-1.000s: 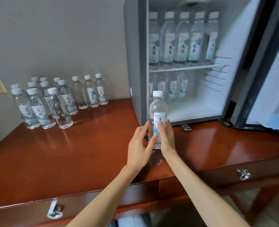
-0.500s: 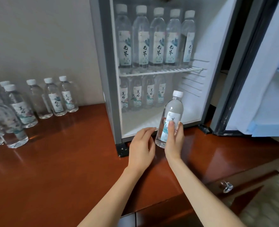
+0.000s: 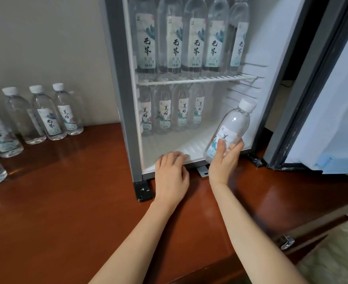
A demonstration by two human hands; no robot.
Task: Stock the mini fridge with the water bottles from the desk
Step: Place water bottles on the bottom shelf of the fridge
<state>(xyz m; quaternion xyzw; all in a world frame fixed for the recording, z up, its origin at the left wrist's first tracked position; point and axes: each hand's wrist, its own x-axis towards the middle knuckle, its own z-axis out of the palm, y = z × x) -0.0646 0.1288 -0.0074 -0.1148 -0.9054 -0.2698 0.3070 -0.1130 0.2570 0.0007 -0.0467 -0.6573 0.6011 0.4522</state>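
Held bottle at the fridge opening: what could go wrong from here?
The right hand holds the tilted bottle near its base, so it may slip or tip. Pushed too far back, it could knock the lower row of bottles. The left hand rests on the fridge sill, possibly in the way.

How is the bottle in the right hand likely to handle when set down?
The bottle looks full, probably heavy for its size. Tall and narrow, it may tip if nudged. The right hand grips smooth plastic, possibly slippery.
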